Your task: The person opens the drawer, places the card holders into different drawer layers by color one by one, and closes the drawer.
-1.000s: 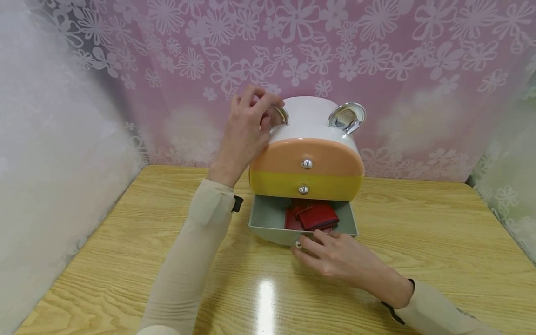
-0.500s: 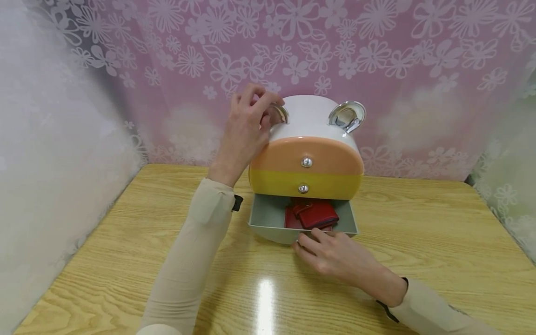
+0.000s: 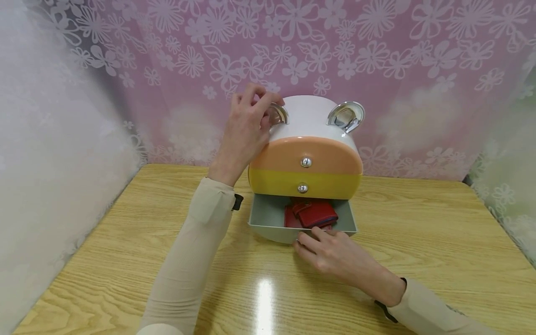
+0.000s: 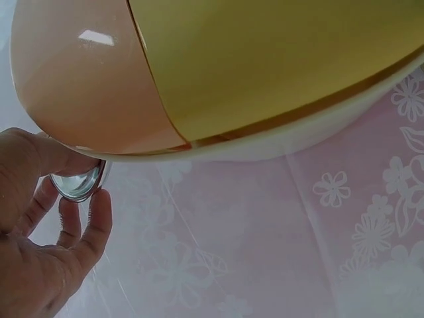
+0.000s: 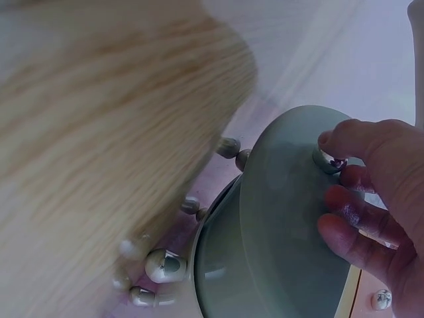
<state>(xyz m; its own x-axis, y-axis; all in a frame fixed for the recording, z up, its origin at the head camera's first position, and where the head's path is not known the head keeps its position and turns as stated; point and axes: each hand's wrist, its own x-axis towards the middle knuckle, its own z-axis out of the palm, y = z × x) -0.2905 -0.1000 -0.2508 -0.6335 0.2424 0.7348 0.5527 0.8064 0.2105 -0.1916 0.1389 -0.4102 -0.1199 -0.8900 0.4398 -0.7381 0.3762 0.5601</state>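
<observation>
A rounded cabinet [image 3: 310, 116] with a white top has an orange upper drawer [image 3: 276, 158], a yellow middle drawer [image 3: 272, 181] and a grey-green bottom drawer [image 3: 270, 234] pulled out. My left hand [image 3: 244, 130] holds its left silver ear [image 4: 78, 185], thumb in front and fingers behind. Low at the front, my right hand [image 3: 335, 253] pinches the bottom drawer's silver knob [image 5: 324, 161] between thumb and index finger, other fingertips against the drawer front. Inside that drawer a red wallet [image 3: 319, 213] lies over a flat darker red item [image 3: 291, 217].
The cabinet stands on a wood-grain table [image 3: 125, 260], near a pink flowered curtain [image 3: 188, 93] at the back. Its right silver ear [image 3: 346, 116] and two upper knobs are uncovered. Silver ball feet [image 5: 164, 265] show under the cabinet in the right wrist view.
My right fingers have closed over the bottom knob, which showed between them a second ago, and the hand has shifted slightly left. The left hand and drawer hold about the same place.
</observation>
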